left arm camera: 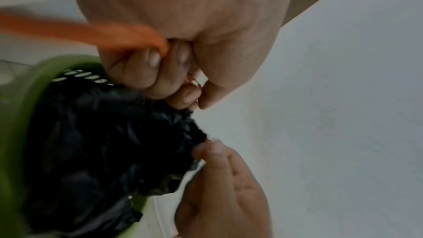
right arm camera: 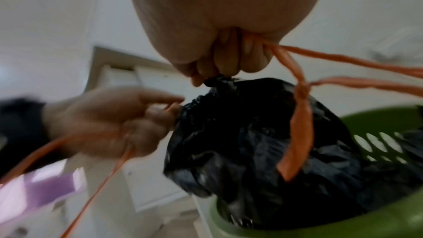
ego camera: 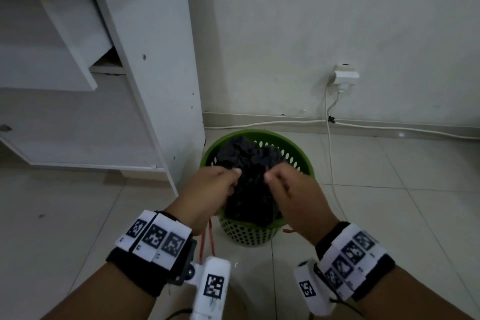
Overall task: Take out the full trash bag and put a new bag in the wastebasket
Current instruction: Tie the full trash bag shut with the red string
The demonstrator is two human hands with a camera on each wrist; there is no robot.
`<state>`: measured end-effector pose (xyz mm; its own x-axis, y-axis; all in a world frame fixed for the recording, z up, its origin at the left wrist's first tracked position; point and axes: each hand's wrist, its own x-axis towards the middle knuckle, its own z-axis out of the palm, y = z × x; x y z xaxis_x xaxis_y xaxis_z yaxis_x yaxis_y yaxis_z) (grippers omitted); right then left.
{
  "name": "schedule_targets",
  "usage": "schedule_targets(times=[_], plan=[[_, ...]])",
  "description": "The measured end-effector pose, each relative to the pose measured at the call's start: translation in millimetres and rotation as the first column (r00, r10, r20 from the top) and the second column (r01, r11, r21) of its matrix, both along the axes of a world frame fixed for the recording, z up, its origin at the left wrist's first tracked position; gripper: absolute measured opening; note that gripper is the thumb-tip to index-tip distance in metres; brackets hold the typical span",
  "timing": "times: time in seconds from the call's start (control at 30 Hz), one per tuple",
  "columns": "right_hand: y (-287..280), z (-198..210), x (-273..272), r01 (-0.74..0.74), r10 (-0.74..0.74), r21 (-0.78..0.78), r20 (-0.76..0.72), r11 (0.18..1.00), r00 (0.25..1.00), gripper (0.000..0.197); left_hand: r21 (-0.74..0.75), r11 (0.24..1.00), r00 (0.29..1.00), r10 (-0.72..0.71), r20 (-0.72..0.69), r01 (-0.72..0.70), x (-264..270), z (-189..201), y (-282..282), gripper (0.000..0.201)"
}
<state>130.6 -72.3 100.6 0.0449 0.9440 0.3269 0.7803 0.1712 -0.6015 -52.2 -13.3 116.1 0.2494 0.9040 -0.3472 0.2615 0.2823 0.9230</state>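
Orange drawstring (right arm camera: 297, 124) is wound through both fists: the left hand (ego camera: 207, 192) and right hand (ego camera: 291, 195) each pinch the gathered neck of the black trash bag (ego camera: 249, 176) at lower centre of the head view. Crinkled, glossy film bulges between them, its long axis rising upright toward the hands, both equally near. Below sits the green wastebasket (ego camera: 262, 238), perforated plastic, beside a white cabinet (ego camera: 145, 65) at upper left. The lift looks straight up.
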Motion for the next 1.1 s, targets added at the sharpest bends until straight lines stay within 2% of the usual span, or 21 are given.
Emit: schedule_targets(times=[0.07, 0.1, 0.17, 0.27, 0.4, 0.53, 0.63, 0.7, 0.77, 0.83, 0.97, 1.03, 1.1], plan=[[-3.9, -2.0, -17.5, -0.135, 0.155, -0.1, 0.239, 0.986, 0.958, 0.034, 0.063, 0.998, 0.999, 0.029, 0.036, -0.031, 10.7, 10.4, 1.1, 0.03], [-3.9, -4.3, -24.2, -0.168, 0.207, -0.148, 0.305, 0.975, 0.93, 0.033, 0.082, 0.996, 0.998, 0.028, 0.049, -0.032, 15.8, 15.3, 0.9, 0.028], [-1.9, -6.5, -31.4, -0.234, 0.281, -0.181, 0.306, 0.955, 0.91, 0.034, 0.111, 0.993, 0.998, -0.035, 0.054, 0.029, 22.8, 20.9, -0.2, 0.024], [1.1, 7.2, -28.2, -0.323, 0.351, -0.171, 0.172, 0.931, 0.921, 0.029, 0.207, 0.964, 0.984, -0.176, 0.029, 0.166, 22.7, 21.2, 0.0, 0.033], [6.4, 39.4, -7.2, -0.291, 0.303, -0.185, 0.039, 0.939, 0.952, 0.021, 0.283, 0.904, 0.947, -0.3, -0.11, 0.319, 11.3, 20.2, 1.4, 0.06], [13.6, 55.4, 3.5, -0.247, 0.236, -0.091, -0.121, 0.965, 0.964, 0.017, 0.27, 0.877, 0.916, -0.397, -0.057, 0.397, 11.0, 16.1, 0.1, 0.07], [19.7, 48.3, 1.0, -0.243, 0.209, -0.08, -0.305, 0.967, 0.929, 0.019, 0.209, 0.881, 0.902, -0.432, -0.01, 0.424, 13.6, 18.8, 4.8, 0.074], [22.2, 39.9, -0.1, -0.246, 0.165, -0.125, -0.456, 0.961, 0.875, 0.021, 0.186, 0.876, 0.893, -0.45, -0.01, 0.444, 13.4, 22.0, 7.5, 0.076], [24.4, 32.5, 0.1, -0.268, 0.151, -0.164, -0.511, 0.949, 0.846, 0.022, 0.226, 0.865, 0.89, -0.455, -0.024, 0.448, 11.8, 20.1, 9.6, 0.07], [26.1, 27.6, 0.0, -0.261, 0.148, -0.177, -0.481, 0.949, 0.864, 0.022, 0.309, 0.852, 0.898, -0.439, -0.02, 0.423, 8.6, 16.2, 11.4, 0.052], [31.6, 18.9, 4.2, -0.18, 0.13, -0.183, -0.255, 0.966, 0.958, 0.02, 0.378, 0.848, 0.912, -0.409, 0.023, 0.37, 2.1, 1.3, 16.1, 0.006], [34.2, 18.7, 7.9, -0.18, 0.128, -0.225, -0.225, 0.958, 0.966, 0.021, 0.425, 0.826, 0.922, -0.381, -0.062, 0.37, 1.3, -7.3, 13.8, 0.022], [37.5, 21.4, 11.2, -0.164, 0.123, -0.283, -0.159, 0.945, 0.98, 0.021, 0.479, 0.795, 0.926, -0.348, -0.143, 0.373, 3.1, -11.1, 8.4, 0.029]])
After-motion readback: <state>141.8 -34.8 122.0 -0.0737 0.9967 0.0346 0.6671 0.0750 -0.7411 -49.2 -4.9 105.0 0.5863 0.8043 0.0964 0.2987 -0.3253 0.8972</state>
